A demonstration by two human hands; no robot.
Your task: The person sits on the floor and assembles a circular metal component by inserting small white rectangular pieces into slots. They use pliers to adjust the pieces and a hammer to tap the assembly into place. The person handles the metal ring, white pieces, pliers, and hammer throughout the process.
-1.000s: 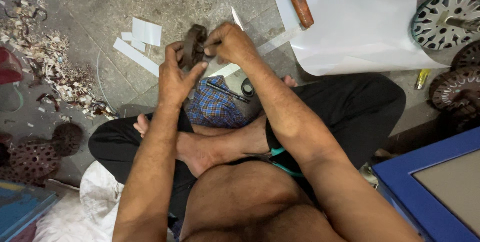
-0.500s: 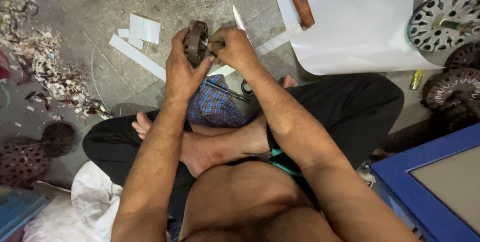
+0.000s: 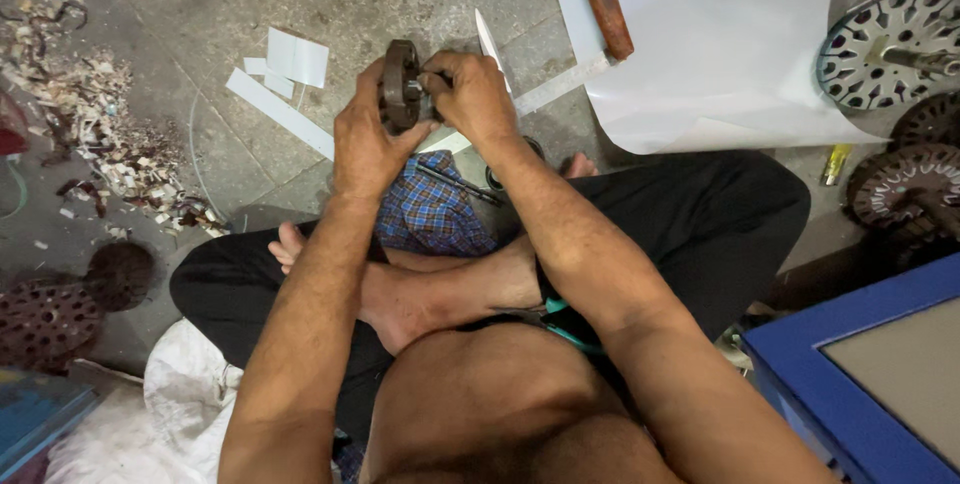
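While the left hand (image 3: 365, 139) grips the dark round slotted metal core (image 3: 401, 86), the right hand's (image 3: 470, 94) pinching fingers may slip, dropping it.

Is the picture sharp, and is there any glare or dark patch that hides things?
Head view: both hands, left hand and right hand, and the dark round metal part look sharp; the white sheet reflects soft glare; the lower left corner falls into shadow; the edges bend slightly, as through a wide lens.
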